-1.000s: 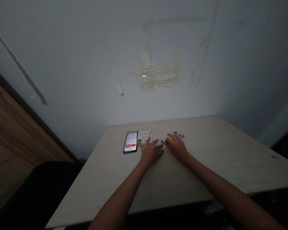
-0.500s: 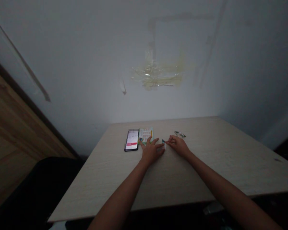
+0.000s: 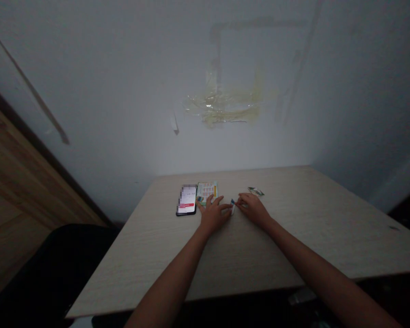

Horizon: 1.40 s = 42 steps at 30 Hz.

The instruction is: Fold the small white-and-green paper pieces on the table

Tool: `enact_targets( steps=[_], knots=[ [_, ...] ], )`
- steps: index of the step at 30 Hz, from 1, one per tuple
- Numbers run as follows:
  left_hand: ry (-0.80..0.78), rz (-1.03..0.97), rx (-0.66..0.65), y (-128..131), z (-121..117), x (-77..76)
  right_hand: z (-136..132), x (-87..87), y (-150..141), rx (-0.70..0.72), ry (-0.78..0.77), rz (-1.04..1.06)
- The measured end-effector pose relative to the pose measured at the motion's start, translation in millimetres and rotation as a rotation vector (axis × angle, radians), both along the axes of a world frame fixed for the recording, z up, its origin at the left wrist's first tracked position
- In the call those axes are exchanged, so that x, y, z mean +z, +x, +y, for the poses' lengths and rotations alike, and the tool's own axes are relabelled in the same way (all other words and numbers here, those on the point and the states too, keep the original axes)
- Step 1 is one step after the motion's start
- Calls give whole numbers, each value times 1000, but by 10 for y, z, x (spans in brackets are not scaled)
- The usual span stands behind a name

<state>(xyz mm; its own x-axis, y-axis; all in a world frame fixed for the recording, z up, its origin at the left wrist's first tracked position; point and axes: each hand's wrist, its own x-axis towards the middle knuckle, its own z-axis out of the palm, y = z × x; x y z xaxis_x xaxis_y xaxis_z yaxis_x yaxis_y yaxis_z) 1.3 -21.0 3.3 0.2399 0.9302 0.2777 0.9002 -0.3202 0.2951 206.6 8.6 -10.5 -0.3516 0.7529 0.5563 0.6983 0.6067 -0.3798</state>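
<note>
A small slip of paper [image 3: 233, 206], white with a blue-green end, lies between my two hands on the table. My left hand [image 3: 213, 215] rests on the tabletop with its fingers spread, the right-hand fingertips touching the slip's left side. At its blue end, my right hand [image 3: 254, 208] pinches the slip between thumb and fingers. Under the outer fingers of my left hand is the lower edge of a printed card or leaflet [image 3: 208, 188]. Just beyond my right hand lies a flat green-and-white scrap [image 3: 256, 191].
A phone [image 3: 187, 200] with a lit screen lies left of the leaflet. The pale wooden table [image 3: 259, 269] meets a wall [image 3: 123, 91] with peeling tape [image 3: 225, 107]. A black chair [image 3: 71, 255] stands at the left, beside a wooden panel [image 3: 10, 159].
My left hand's fingers have drawn slightly closer together. The slip is tilted a little more, and the fingers of my right hand have curled in slightly around its end.
</note>
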Motion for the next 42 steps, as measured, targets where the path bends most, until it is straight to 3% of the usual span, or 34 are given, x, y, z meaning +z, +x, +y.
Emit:
enact_targets(
  steps=[7,20,34,42],
  knots=[
    [-16,14,7,3,26,6,-12,-26,32,22,62,-81],
    [-63,21,-18,-10,68,-4,-3,-20,-37,-132,180,-273],
    [-89,40,-28,-15,72,9,82,-74,-36,-95,35,-321],
    [-19,9,-7,3,36,-7,103,-82,-30,-20,-80,-192]
  ],
)
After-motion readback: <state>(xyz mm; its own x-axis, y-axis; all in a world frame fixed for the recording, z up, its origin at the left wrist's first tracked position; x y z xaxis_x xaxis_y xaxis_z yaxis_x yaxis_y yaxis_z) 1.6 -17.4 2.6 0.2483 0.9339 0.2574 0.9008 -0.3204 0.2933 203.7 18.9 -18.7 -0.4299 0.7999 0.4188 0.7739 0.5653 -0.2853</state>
